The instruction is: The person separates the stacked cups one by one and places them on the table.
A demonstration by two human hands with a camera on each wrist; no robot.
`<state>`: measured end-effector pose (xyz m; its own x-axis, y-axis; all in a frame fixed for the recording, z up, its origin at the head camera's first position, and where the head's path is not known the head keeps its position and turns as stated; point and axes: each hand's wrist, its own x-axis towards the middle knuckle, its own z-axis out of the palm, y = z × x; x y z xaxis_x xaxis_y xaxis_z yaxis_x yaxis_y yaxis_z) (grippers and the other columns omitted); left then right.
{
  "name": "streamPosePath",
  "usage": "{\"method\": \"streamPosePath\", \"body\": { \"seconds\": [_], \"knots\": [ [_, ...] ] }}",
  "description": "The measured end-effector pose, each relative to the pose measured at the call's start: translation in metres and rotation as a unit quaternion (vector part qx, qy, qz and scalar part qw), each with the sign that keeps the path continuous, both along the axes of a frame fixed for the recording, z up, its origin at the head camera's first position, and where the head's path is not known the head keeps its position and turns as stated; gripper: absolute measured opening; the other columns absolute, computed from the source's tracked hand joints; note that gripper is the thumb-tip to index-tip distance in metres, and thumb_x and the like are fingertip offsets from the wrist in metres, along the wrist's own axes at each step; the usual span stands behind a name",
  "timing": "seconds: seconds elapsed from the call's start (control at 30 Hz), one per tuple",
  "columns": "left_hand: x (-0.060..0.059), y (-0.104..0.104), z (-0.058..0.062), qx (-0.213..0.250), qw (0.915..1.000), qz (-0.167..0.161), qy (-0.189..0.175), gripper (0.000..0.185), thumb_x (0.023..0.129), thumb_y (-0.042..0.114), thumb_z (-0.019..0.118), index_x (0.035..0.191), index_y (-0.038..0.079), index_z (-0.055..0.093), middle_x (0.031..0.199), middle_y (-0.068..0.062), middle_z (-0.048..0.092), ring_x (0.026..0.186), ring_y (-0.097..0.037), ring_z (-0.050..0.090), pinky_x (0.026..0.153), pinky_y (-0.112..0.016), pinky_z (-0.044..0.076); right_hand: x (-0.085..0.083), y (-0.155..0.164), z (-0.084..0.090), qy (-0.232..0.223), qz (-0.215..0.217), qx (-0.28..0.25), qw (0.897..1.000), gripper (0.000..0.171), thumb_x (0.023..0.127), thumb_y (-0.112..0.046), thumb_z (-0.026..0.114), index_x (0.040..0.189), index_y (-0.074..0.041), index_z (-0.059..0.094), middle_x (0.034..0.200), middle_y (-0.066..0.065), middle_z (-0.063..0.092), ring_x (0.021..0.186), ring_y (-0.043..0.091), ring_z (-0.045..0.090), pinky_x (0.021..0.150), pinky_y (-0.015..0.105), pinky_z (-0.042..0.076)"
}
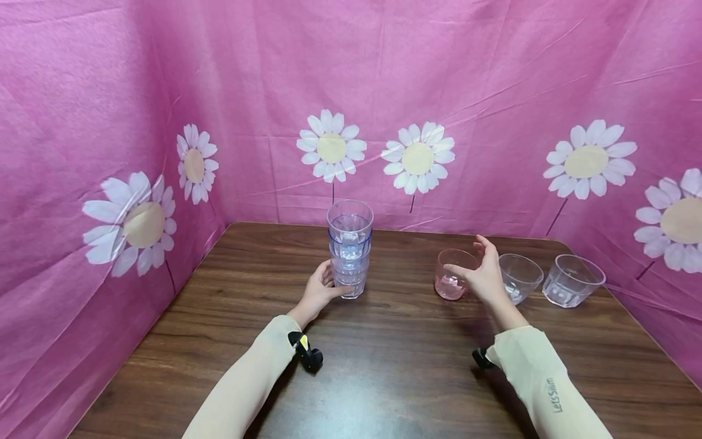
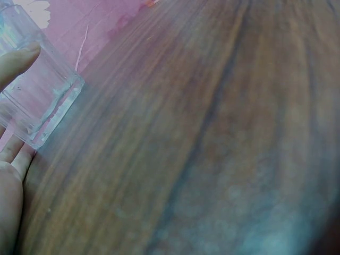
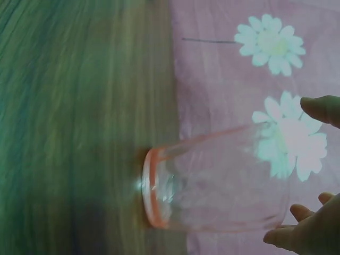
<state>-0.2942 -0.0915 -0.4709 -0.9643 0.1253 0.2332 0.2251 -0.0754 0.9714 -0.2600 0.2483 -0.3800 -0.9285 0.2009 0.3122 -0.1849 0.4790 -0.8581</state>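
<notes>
Sleeves (image 1: 247, 378) foremost, pink cup (image 1: 448, 288) stands just beside right grip (image 1: 485, 275).

Looks forward and down from the head over the wood-grain table (image 1: 395, 341); from left wrist, tilts close by the stacked tumblers (image 1: 351, 249); from right, faces the pink tumbler (image 3: 218, 183) sideways, sharing it with head view.
</notes>
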Motion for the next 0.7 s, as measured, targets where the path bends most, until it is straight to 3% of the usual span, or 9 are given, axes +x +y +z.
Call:
{"method": "streamPosePath", "body": {
  "seconds": [0.23, 0.4, 0.7],
  "knots": [
    [0.000, -0.001, -0.002, -0.006, 1.0000, 0.002, 0.005, 0.074, 0.074, -0.013, 0.077, 0.139, -0.007, 0.043, 0.133, -0.027, 0.056, 0.125, -0.037, 0.052, 0.108, -0.045, 0.042, 0.004, -0.017, 0.014, 0.030, 0.002, 0.015, 0.999, 0.094, 0.076, -0.010, 0.084, 0.151, 0.002, 0.027, 0.148, 0.028, 0.031, 0.139, 0.041, 0.028, 0.117, 0.052, 0.022],
    [0.000, 0.000, -0.003, -0.008, 0.9998, 0.005, 0.015, 0.073, 0.074, -0.012, 0.077, 0.138, -0.009, 0.042, 0.132, -0.027, 0.057, 0.123, -0.037, 0.054, 0.106, -0.046, 0.044, 0.005, -0.031, 0.023, 0.037, 0.028, 0.017, 0.999, 0.094, 0.077, -0.012, 0.084, 0.151, 0.000, 0.028, 0.150, 0.026, 0.031, 0.141, 0.039, 0.028, 0.117, 0.054, 0.022],
    [-0.002, 0.000, -0.002, -0.005, 1.0000, 0.004, 0.004, 0.071, 0.075, -0.012, 0.077, 0.138, -0.008, 0.044, 0.132, -0.027, 0.057, 0.124, -0.037, 0.053, 0.107, -0.047, 0.042, 0.004, -0.058, 0.034, 0.041, 0.101, -0.042, 0.993, 0.096, 0.078, -0.003, 0.083, 0.153, 0.000, 0.024, 0.154, 0.023, 0.030, 0.142, 0.034, 0.027, 0.119, 0.045, 0.021]
  ]
}}
